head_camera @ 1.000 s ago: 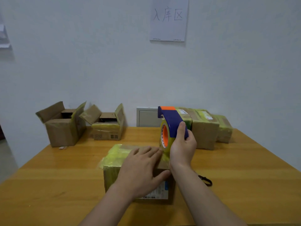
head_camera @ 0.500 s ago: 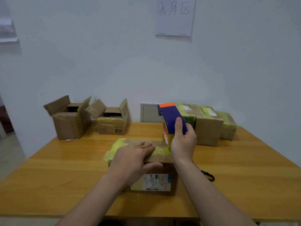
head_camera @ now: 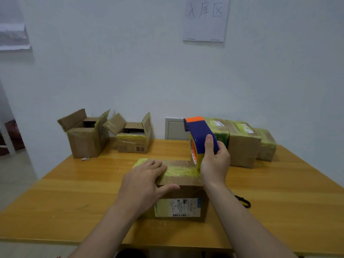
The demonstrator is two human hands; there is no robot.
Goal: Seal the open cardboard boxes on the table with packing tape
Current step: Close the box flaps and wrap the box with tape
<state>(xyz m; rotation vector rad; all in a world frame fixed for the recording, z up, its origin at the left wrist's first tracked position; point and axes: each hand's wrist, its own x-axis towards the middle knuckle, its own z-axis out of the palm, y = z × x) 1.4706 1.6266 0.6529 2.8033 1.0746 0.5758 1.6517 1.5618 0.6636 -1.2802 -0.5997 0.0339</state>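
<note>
A closed cardboard box [head_camera: 181,203] with yellow tape across its top and a white label on its front sits in the middle of the wooden table [head_camera: 74,192]. My left hand [head_camera: 145,185] lies flat on the box top, thumb over the front edge. My right hand [head_camera: 215,161] grips a blue and orange tape dispenser [head_camera: 200,135] holding a yellow roll, standing on the box's right end. Two open cardboard boxes [head_camera: 85,135] [head_camera: 133,137] stand at the back left with their flaps up.
Several taped boxes [head_camera: 243,144] line the back right of the table against the wall. A small black clip [head_camera: 243,201] lies on the table right of my right forearm. A white panel [head_camera: 175,129] and paper sign [head_camera: 205,17] are on the wall.
My left hand has slid leftward along the box top. The camera view has shifted back, so more of the box front and label shows. The dispenser stays at the box's right end.
</note>
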